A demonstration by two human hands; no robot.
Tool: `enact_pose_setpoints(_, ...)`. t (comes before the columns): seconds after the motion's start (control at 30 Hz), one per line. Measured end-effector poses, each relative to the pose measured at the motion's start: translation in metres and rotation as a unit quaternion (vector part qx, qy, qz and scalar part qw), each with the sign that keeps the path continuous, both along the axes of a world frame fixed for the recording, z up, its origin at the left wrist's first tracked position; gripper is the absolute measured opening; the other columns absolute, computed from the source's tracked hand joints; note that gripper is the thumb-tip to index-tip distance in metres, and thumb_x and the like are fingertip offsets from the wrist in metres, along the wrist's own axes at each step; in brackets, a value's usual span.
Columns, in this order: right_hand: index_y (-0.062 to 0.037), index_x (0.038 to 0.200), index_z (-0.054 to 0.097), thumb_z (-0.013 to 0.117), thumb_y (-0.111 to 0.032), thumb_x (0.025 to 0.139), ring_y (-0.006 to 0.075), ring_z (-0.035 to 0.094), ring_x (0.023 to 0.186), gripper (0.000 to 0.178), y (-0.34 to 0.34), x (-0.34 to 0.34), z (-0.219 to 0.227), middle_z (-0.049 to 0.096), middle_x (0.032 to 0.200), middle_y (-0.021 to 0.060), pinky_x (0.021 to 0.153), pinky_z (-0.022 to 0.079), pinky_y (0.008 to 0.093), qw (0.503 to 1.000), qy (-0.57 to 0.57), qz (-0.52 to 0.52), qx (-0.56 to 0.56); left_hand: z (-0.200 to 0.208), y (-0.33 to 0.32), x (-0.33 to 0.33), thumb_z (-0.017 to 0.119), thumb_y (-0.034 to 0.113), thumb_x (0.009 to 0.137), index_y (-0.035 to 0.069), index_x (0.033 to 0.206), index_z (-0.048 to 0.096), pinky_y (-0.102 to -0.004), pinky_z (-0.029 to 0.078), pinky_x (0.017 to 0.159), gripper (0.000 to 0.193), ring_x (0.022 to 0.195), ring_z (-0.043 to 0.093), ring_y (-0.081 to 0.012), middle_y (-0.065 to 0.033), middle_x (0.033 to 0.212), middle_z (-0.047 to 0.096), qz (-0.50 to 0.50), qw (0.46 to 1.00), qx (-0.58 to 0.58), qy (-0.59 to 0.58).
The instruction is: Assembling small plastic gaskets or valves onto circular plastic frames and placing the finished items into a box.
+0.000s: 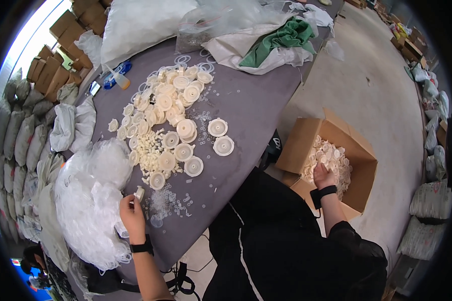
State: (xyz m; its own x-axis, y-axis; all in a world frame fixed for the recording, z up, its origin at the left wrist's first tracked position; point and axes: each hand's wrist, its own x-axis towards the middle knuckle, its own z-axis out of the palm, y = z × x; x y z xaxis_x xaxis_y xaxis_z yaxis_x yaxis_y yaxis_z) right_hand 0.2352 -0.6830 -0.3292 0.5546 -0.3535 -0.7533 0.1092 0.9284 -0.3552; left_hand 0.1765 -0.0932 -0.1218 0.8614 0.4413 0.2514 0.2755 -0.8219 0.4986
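Left hand (132, 213): I'm pinching a part (140, 192), sticking out past my fingertips, beside the bag (88, 195). Right hand (325, 175): I'm holding it over the pile (340, 165) in the box (365, 181); can't tell whether fingers are apart.

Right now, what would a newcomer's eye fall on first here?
Probably the heap of cream plastic parts on the grey table, ahead of the person. A big mound of clear plastic bulges beside the left hand. At right, the right hand is in an open cardboard box of cream pieces.
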Motion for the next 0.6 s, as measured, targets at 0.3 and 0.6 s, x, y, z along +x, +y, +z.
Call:
enact_pose_setpoints(0.3, -0.0023, 0.120, 0.040, 0.046, -0.027, 0.088, 0.0178, 0.059, 0.085, 0.041, 0.288, -0.003, 0.187, 0.052, 0.111, 0.0126, 0.069, 0.049, 0.0284, 0.699, -0.327, 0.631, -0.086, 0.017, -0.055, -0.042, 0.053, 0.011, 0.083, 0.001, 0.094, 0.053, -0.0217, 0.045, 0.053, 0.015, 0.057, 0.053, -0.0102, -0.0037, 0.069, 0.057, 0.054, 0.783, -0.612, -0.099)
enact_pose_setpoints(0.6, -0.0024, 0.118, 0.044, 0.046, -0.020, 0.088, 0.0188, 0.056, 0.092, 0.035, 0.354, -0.026, 0.165, 0.055, 0.105, 0.0083, 0.071, 0.050, 0.0323, 0.635, -0.261, 0.725, 0.054, 0.019, -0.017, -0.115, 0.062, 0.013, 0.074, 0.004, 0.082, 0.057, -0.0298, 0.044, 0.060, 0.014, 0.066, 0.056, -0.0230, -0.0088, 0.073, 0.056, 0.112, 0.990, -0.030, 0.078)
